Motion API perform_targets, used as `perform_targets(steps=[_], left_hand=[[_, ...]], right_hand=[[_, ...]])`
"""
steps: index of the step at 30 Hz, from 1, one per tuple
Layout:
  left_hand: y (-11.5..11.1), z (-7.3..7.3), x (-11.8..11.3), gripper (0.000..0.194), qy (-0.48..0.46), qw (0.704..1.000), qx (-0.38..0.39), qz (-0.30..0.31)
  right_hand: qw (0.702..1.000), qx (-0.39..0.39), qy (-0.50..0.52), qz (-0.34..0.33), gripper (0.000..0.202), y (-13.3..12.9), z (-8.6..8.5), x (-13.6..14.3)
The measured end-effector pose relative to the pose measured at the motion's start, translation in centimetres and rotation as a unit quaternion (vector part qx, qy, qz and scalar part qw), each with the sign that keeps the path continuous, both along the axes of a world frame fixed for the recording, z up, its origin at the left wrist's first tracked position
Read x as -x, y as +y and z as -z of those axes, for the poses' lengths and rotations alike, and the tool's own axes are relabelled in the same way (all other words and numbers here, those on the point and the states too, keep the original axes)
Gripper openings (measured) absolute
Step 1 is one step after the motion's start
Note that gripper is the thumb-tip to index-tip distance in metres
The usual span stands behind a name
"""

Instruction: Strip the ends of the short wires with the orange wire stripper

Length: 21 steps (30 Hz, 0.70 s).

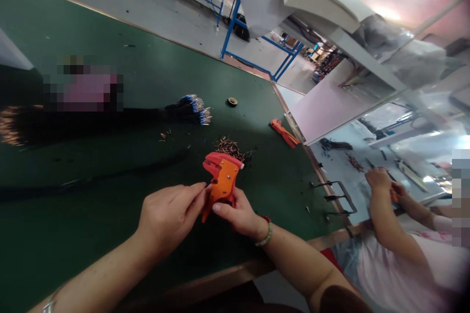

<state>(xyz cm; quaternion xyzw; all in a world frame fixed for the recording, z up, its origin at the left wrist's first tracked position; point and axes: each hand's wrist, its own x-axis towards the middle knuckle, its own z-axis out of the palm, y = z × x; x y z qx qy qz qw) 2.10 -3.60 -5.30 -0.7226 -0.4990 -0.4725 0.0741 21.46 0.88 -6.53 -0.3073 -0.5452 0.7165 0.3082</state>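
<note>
My right hand (240, 212) is wrapped round the handles of a red and orange wire stripper (225, 171), its jaws pointing up and to the left. Close beside it, my left hand (165, 212) is closed in a pinch at the stripper's left side. A small dark tip shows at those fingers, too little to name. Just beyond the tool lies a heap of copper-coloured wire scraps (229, 146). Farther left, a thick bundle of black cables (141, 118) rests on the green table (110, 244), with blue and silver ends on the right and bare copper ends on the left.
A tape roll (231, 102) and a second red-orange stripper (284, 133) lie farther back. A black metal handle (345, 198) is at the right edge. Beyond it, a co-worker's hands (380, 181) work at another table. Blue frames (229, 32) stand behind.
</note>
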Motion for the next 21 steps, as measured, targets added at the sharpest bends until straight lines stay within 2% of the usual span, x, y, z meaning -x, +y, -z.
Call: perform_targets(steps=[7, 14, 21], left_hand=[[-0.7, -0.6, -0.1, 0.019, 0.054, 0.998, -0.014, -0.01], [-0.9, -0.9, -0.2, 0.018, 0.069, 0.997, -0.032, -0.008], [-0.9, -1.2, -0.2, 0.016, 0.08, 0.996, -0.048, 0.007]], right_hand=[[0.999, 0.004, -0.02, 0.031, 0.049, -0.6, 0.5, 0.4], [0.998, -0.01, -0.021, 0.058, 0.042, -1.0, 1.4, 0.6], [0.999, 0.003, -0.012, 0.046, 0.042, -1.1, 1.6, 0.7]])
